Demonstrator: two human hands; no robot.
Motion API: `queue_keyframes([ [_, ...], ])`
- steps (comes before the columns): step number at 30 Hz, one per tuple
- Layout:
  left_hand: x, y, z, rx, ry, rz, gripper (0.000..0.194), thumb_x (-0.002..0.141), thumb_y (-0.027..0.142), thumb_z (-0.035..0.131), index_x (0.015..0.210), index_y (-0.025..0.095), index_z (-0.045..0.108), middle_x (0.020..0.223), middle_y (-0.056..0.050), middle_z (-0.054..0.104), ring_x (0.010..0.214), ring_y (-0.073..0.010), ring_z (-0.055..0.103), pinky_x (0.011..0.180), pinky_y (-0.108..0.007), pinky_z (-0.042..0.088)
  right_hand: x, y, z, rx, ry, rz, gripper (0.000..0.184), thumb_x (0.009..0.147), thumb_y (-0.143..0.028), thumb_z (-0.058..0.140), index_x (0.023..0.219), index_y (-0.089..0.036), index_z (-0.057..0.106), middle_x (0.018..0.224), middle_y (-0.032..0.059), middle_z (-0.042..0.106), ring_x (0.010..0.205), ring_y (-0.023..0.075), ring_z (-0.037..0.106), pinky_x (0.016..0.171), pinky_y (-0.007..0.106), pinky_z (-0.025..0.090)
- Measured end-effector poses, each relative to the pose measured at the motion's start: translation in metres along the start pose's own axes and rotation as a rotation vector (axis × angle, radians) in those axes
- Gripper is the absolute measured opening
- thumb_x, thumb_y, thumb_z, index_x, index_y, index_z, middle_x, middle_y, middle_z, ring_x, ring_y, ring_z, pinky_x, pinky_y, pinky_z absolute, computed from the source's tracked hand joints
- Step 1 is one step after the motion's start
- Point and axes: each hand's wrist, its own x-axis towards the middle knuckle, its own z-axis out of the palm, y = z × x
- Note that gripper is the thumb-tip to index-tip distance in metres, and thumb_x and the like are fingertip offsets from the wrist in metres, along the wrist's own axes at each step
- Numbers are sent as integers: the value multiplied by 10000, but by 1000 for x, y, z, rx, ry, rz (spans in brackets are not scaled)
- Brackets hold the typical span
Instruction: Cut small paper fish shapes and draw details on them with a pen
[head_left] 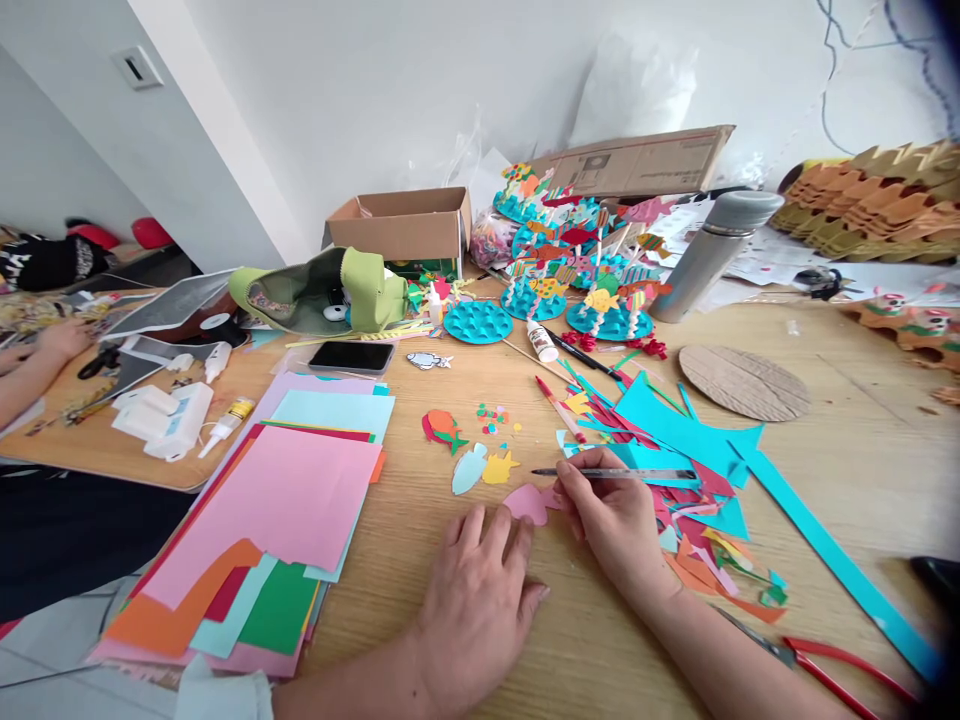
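My right hand (611, 515) is shut on a slim dark pen (615, 473), which lies nearly level over the table with its metal tip pointing left. Its fingers also touch the edge of a small pink paper cut-out (529, 503). My left hand (476, 600) rests spread on the wooden table (420, 600), its fingertips close to the cut-out. Nearby lie a paper fish (470, 468) in pale blue, a yellow paper cut-out (500, 467) and an orange-and-red paper fish (442, 430).
A stack of coloured paper sheets (285, 510) lies left of my hands, and turquoise and red paper scraps (675, 460) lie to the right. Red-handled scissors (832, 670) sit bottom right. Teal bases with paper fish on sticks (540, 270) stand behind. A co-worker's hand (64, 340) is at a neighbouring table.
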Motion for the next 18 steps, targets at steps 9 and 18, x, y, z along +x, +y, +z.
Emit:
queue_keyframes([
  [9, 0, 1, -1, 3, -6, 0, 505, 910, 431, 519, 1360, 208, 463, 1260, -81, 526, 1064, -278, 464, 921, -472, 440, -1, 5, 2, -139, -177, -93, 225, 842, -385, 600, 728, -204, 531, 594, -10, 559, 445, 113, 481, 404, 230, 377],
  [18, -1, 1, 0, 3, -5, -1, 530, 899, 424, 541, 1368, 191, 458, 1254, -84, 534, 1049, -282, 470, 892, -468, 457, 2, 8, 3, -354, -282, -147, 148, 855, -293, 539, 743, -197, 543, 628, -8, 565, 550, 143, 532, 512, 257, 427],
])
